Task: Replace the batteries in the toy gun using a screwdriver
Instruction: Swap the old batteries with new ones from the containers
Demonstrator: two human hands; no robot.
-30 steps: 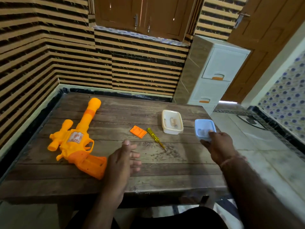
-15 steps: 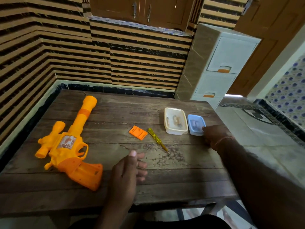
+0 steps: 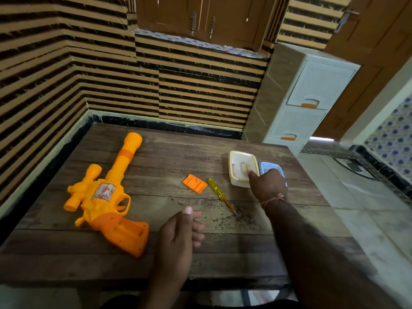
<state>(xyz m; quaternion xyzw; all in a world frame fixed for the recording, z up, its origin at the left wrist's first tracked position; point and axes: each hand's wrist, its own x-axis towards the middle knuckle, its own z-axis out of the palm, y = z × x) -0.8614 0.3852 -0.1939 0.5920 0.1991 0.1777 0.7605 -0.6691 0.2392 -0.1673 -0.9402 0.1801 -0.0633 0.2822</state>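
Orange toy gun (image 3: 107, 197) is lying flat to the left of the left hand (image 3: 178, 233) — grip cavity uncovered, a worn sticker on its side, print unreadable. Left hand is resting loosely curled, holding nothing. Orange battery cover (image 3: 194, 183) and yellow screwdriver (image 3: 220, 195) are sitting between the 2 hands. Right hand (image 3: 267, 186) is reaching into the cream container (image 3: 242, 168), grip hidden; the blue container (image 3: 270, 169) is touching it, near the table's (image 3: 223, 253) right edge.

Dim indoor light entered from doorway gap on right; wide-angle edges bowed strongly; near right forearm (image 3: 323, 253) was blurred.
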